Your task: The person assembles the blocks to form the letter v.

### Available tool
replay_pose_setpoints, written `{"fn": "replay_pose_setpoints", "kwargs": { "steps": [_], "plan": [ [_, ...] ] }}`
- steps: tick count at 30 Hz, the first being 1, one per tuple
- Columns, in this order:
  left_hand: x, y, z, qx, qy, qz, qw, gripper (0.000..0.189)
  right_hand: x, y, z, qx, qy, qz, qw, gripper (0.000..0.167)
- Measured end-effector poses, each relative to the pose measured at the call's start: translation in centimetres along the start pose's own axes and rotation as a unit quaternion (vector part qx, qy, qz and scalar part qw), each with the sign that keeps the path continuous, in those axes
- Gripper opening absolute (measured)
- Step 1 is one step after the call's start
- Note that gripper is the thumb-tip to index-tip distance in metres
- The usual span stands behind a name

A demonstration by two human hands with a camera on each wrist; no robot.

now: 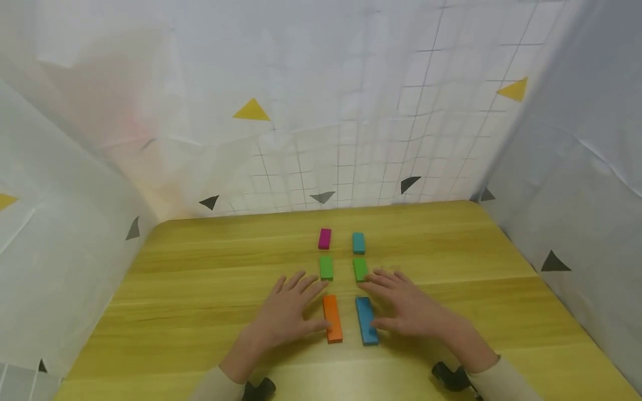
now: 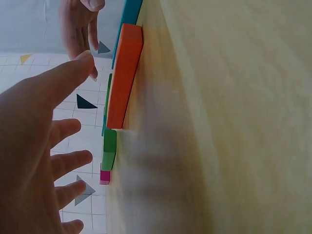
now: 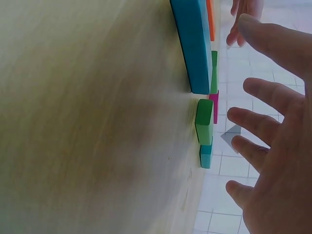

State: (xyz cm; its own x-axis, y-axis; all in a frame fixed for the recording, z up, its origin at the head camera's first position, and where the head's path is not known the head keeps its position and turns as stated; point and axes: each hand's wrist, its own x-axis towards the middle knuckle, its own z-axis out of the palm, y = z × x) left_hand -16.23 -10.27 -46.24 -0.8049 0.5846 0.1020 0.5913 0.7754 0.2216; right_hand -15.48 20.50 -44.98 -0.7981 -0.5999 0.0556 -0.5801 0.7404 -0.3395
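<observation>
My left hand [image 1: 287, 313] hovers over the table just left of a long orange block [image 1: 332, 318], fingers spread and holding nothing. Across from it, my right hand [image 1: 408, 306] is spread beside a long blue block [image 1: 366, 321], also holding nothing. In the wrist views both hands show a gap to the orange block [image 2: 126, 73] and the blue block [image 3: 193, 48]. Beyond the fingertips lie two short green blocks, a left one [image 1: 326, 268] and a right one [image 1: 360, 269]. Farther back are a magenta block [image 1: 325, 239] and a teal block [image 1: 358, 243].
The blocks lie in two columns on a wood-grain table [image 1: 210, 262]. White sheeting [image 1: 311, 72] with grid lines and triangle marks stands behind the table and along both sides. Black wrist mounts show at the left cuff [image 1: 259, 389] and the right cuff [image 1: 451, 377].
</observation>
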Motion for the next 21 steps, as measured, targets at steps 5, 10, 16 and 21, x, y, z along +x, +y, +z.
{"fn": "replay_pose_setpoints", "kwargs": {
  "steps": [5,10,16,21],
  "plan": [
    [-0.22,0.27,0.32,0.000,-0.003,0.004,1.0000,0.081,-0.13,-0.06,0.25,0.001,0.000,-0.016,0.9999,0.074],
    [-0.24,0.52,0.43,0.005,-0.001,0.011,0.9999,0.080,-0.22,-0.14,0.29,0.000,0.001,-0.031,0.9995,0.072],
    [-0.16,0.71,0.46,0.004,-0.009,0.011,0.9999,0.080,-0.20,-0.34,0.25,0.002,0.006,-0.042,0.9991,0.071],
    [-0.28,0.97,0.47,-0.002,-0.032,-0.002,0.9995,0.084,-0.26,-0.57,0.51,0.000,0.016,-0.057,0.9982,0.069]
  ]
}}
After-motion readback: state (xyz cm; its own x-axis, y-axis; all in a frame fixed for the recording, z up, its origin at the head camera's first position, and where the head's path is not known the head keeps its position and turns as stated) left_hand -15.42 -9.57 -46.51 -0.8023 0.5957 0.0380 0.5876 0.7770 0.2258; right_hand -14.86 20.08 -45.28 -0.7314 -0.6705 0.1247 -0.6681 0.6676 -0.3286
